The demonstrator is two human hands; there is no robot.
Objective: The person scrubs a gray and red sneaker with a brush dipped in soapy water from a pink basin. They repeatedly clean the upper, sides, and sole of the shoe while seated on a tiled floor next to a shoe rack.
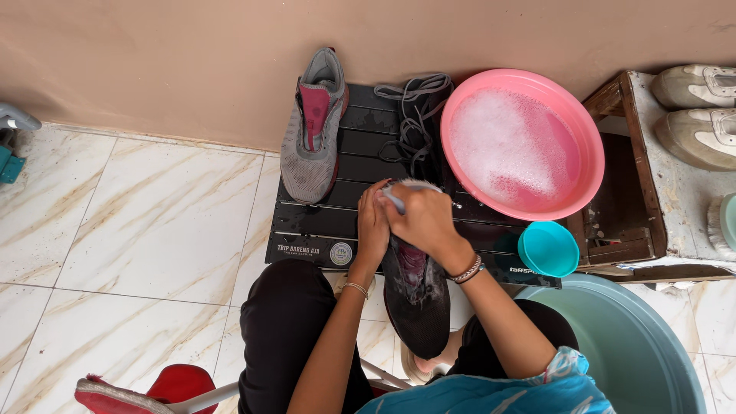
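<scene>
Looking down from the head camera, I see at far left a marble-patterned tile floor (153, 222) and a red stool (165, 387) near the bottom edge. Further in, a grey shoe (310, 146) with a pink tongue lies on a black slatted table (322, 222), its toe pointing toward me. Next comes my left hand (373, 226), fingers curled around the side of the dark wet shoe (418, 295), steadying it; that shoe rests with its toe on the table's front edge and its heel between my knees. My right hand (423, 218) is closed tight around the pale handle of a brush (410, 186), pressed against the front of the same shoe, just beside the left hand. Loose grey laces (414, 115) lie behind both hands. To the right sits a pink basin (525, 142) of soapy water, a small teal cup (548, 249) just below it, a large green tub (636, 345), and a wooden crate (629, 192) bearing white shoes (698, 111).
</scene>
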